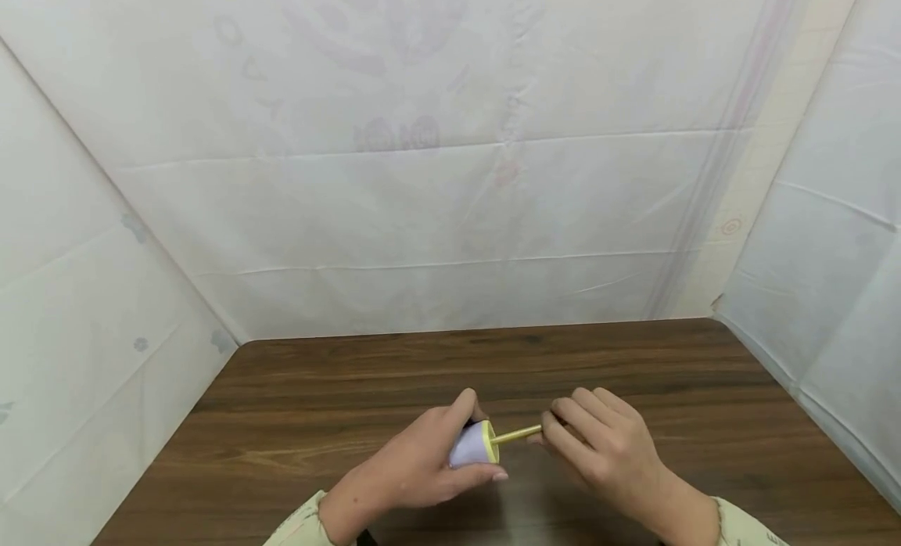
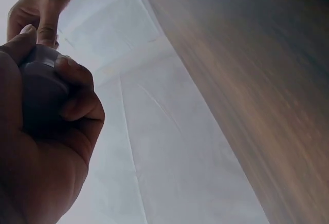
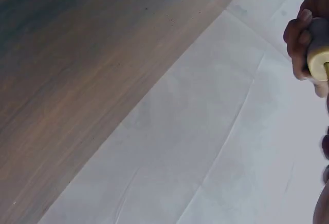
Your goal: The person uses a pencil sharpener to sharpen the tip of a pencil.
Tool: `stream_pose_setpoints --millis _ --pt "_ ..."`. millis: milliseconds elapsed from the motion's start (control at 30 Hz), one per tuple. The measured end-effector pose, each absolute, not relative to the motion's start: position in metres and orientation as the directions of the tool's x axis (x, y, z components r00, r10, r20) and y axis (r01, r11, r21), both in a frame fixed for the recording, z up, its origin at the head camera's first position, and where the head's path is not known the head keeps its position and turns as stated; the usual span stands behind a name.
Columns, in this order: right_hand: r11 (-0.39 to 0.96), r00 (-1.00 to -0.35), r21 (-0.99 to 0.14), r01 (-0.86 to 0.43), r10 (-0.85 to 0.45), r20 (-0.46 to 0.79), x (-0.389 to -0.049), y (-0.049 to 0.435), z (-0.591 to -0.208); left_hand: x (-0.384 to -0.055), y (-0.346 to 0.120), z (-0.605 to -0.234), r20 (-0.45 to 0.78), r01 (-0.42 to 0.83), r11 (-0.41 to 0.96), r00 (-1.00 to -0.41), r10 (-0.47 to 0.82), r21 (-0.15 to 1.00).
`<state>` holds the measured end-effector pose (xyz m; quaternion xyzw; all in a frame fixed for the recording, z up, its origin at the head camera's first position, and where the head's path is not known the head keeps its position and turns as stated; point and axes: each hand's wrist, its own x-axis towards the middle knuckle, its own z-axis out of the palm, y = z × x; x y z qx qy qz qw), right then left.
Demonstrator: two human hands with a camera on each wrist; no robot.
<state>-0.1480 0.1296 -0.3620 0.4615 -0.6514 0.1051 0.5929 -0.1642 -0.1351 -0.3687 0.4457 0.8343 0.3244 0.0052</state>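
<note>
My left hand (image 1: 417, 466) grips a lilac pencil sharpener (image 1: 468, 447) with a yellow end, low over the table in the head view. A thin yellow pencil (image 1: 517, 434) sticks out of that yellow end, pointing right. The fingers of my right hand (image 1: 608, 446) pinch the pencil's outer end and hide it. From the left wrist, the sharpener (image 2: 43, 88) is dark and shadowed, with thumb and fingers curled around it. The right wrist view catches the yellow face of the sharpener (image 3: 317, 62) at its right edge, where the pencil enters it.
Beneath both hands lies a dark brown wood-grain table (image 1: 338, 382). White printed sheets hang behind it (image 1: 422, 217) and along its left (image 1: 84, 296) and right (image 1: 831, 296) sides, close to the table's edges.
</note>
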Motion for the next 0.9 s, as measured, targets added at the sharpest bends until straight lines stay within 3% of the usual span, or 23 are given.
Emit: stream_pose_setpoints --millis 67,133,167,233,300,333,400,467,533,600,700,800,833,900 --pt "0.554 0.189 0.441 -0.706 -0.452 0.872 -0.148 0.127 -0.363 -0.163 -0.134 -0.368 0.29 0.755 0.37 -0.581 0.761 0.541" --pt "0.558 0.125 0.375 -0.74 -0.434 0.892 -0.145 0.127 -0.369 -0.161 -0.134 -0.368 0.299 0.78 0.371 -0.561 0.772 0.505" --pt "0.562 0.03 0.291 -0.774 -0.427 0.904 -0.142 0.127 -0.374 -0.161 -0.133 -0.368 0.304 0.798 0.382 -0.549 0.779 0.466" --pt "0.559 -0.29 -0.012 -0.829 -0.411 0.865 -0.136 0.129 -0.382 -0.161 -0.132 -0.368 0.315 0.845 0.413 -0.516 0.797 0.339" --pt "0.559 -0.632 -0.378 -0.738 -0.377 0.677 -0.129 0.13 -0.388 -0.161 -0.131 -0.369 0.322 0.879 0.437 -0.476 0.819 0.189" --pt "0.565 -0.752 -0.514 -0.645 -0.352 0.557 -0.127 0.131 -0.39 -0.161 -0.131 -0.369 0.322 0.888 0.442 -0.458 0.829 0.124" --pt "0.586 -0.875 -0.649 -0.484 -0.319 0.364 -0.125 0.132 -0.39 -0.161 -0.13 -0.372 0.32 0.893 0.447 -0.438 0.84 0.047" --pt "0.61 -0.886 -0.643 -0.463 -0.328 0.327 -0.124 0.132 -0.389 -0.162 -0.131 -0.374 0.31 0.886 0.458 -0.458 0.833 0.079" --pt "0.621 -0.832 -0.558 -0.551 -0.358 0.423 -0.126 0.132 -0.389 -0.163 -0.133 -0.374 0.298 0.867 0.474 -0.499 0.814 0.155" --pt "0.608 -0.7 -0.398 -0.687 -0.405 0.588 -0.13 0.133 -0.389 -0.165 -0.135 -0.372 0.28 0.836 0.488 -0.545 0.79 0.252" --pt "0.569 -0.35 -0.032 -0.822 -0.46 0.816 -0.139 0.131 -0.384 -0.166 -0.138 -0.368 0.271 0.795 0.467 -0.583 0.766 0.388" --pt "0.574 0.018 0.308 -0.759 -0.454 0.891 -0.147 0.127 -0.375 -0.166 -0.138 -0.367 0.285 0.77 0.409 -0.585 0.759 0.49" --pt "0.581 0.107 0.374 -0.723 -0.441 0.891 -0.148 0.125 -0.371 -0.166 -0.138 -0.366 0.294 0.768 0.386 -0.578 0.761 0.512" --pt "0.589 0.221 0.45 -0.671 -0.42 0.88 -0.15 0.123 -0.367 -0.164 -0.137 -0.366 0.304 0.771 0.359 -0.565 0.767 0.526"
